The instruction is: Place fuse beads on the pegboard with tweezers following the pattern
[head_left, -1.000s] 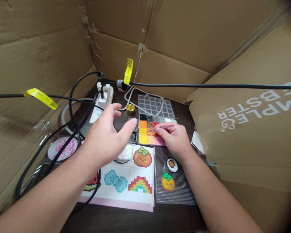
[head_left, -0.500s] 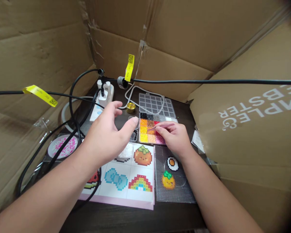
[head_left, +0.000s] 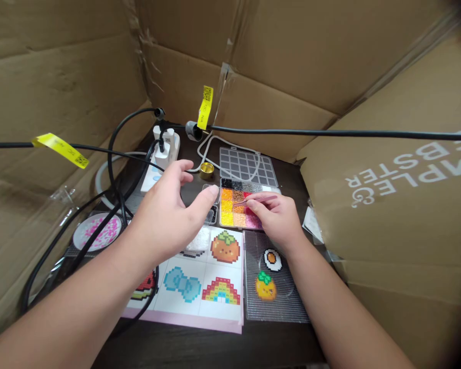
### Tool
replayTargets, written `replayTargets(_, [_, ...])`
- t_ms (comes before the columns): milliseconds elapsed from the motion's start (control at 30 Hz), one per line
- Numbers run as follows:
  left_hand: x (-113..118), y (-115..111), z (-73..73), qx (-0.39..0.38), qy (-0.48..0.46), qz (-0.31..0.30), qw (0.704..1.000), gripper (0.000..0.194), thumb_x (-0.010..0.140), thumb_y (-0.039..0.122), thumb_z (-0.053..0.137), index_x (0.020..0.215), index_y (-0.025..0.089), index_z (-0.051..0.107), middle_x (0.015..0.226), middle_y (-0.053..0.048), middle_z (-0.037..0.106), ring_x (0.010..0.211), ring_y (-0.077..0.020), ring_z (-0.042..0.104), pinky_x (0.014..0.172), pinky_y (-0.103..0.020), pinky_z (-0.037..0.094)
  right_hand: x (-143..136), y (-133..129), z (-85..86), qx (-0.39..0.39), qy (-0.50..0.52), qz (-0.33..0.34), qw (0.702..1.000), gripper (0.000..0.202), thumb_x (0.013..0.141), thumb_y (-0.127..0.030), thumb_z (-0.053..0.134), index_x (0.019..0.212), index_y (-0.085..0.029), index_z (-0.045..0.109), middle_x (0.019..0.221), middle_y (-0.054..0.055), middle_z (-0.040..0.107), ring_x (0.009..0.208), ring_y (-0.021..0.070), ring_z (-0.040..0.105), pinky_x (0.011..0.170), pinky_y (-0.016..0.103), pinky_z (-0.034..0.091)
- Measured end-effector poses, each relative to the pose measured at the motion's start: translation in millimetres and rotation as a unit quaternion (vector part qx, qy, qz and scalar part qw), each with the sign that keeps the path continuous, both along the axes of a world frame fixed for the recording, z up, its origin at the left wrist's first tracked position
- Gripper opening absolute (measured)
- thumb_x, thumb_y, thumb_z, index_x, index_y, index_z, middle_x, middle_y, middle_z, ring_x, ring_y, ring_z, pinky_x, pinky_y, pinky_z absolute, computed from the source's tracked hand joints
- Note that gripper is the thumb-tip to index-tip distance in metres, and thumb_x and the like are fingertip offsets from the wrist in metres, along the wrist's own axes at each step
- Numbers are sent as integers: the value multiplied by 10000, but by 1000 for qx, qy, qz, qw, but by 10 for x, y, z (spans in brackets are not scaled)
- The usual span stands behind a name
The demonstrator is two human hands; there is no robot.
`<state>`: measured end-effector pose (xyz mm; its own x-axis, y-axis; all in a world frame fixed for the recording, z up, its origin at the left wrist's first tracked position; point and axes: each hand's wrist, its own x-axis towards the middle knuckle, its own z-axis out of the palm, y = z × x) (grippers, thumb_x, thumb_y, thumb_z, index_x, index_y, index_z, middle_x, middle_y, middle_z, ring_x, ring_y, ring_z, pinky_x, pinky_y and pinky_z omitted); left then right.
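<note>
My right hand (head_left: 274,218) pinches a pair of pink tweezers (head_left: 264,199). Their tips reach over the orange and brown compartments of the bead box (head_left: 227,207), which is sorted by colour. Whether a bead sits between the tips is too small to tell. My left hand (head_left: 171,207) hovers with thumb and fingers apart, holding nothing, left of the box and above the pattern sheet (head_left: 218,269). Below my right hand lies a clear pegboard (head_left: 284,305) bearing an egg (head_left: 272,260) and an orange fruit figure (head_left: 266,288), both made of beads.
A white dish (head_left: 96,233) of pink beads stands at the left. Black cables (head_left: 113,179) loop there and cross the view. Behind are a power strip (head_left: 153,179), a gold tin (head_left: 206,170) and the box's gridded lid (head_left: 249,166). Cardboard walls (head_left: 280,56) enclose the table.
Both hands hold nearly the same pose, the tweezers still over the bead box. The whole view has shifted very slightly.
</note>
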<state>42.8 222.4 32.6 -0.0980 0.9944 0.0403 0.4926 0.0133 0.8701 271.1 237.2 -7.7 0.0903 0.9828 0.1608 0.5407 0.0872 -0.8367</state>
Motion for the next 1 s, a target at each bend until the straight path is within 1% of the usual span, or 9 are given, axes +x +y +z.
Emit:
replayTargets(200, [-1, 3, -18, 8, -6, -1, 1000, 693, 801, 610, 627, 1371, 231, 517, 1323, -119, 625, 1068, -300, 645, 954, -489, 500, 3, -4, -35, -8, 15, -5, 1000, 213, 785, -366, 703, 794, -167, 779, 815, 78, 776, 744, 198, 707, 685, 313, 542])
replayTargets(367, [-2, 1, -14, 3, -5, -4, 1000, 689, 806, 608, 622, 1371, 229, 514, 1316, -118, 628, 1065, -296, 645, 951, -490, 498, -7, -3, -30, -5, 10, 3, 1000, 202, 782, -360, 697, 781, -174, 777, 825, 79, 784, 763, 208, 719, 714, 327, 553])
replayTargets(733, [3, 2, -10, 3, -6, 0, 1000, 694, 795, 602, 629, 1368, 227, 519, 1312, -120, 631, 1084, -309, 642, 961, -497, 495, 3, 9, -22, -8, -2, 0, 1000, 209, 773, -364, 694, 754, -172, 773, 816, 81, 781, 748, 208, 715, 681, 316, 549])
replayTargets(867, [3, -1, -12, 3, -5, -1, 1000, 694, 800, 605, 628, 1372, 229, 517, 1313, -116, 629, 1108, -314, 632, 974, -500, 488, 17, 7, -30, -11, -2, 3, 1000, 215, 783, -371, 693, 773, -173, 775, 801, 77, 775, 736, 204, 708, 675, 314, 544])
replayTargets(1000, [4, 0, -18, 5, -4, -4, 1000, 685, 801, 601, 625, 1366, 229, 517, 1309, -125, 629, 1074, -306, 646, 946, -489, 500, 26, 2, -34, -9, -1, 3, 1000, 219, 780, -377, 698, 778, -172, 775, 794, 74, 772, 727, 201, 704, 664, 311, 539])
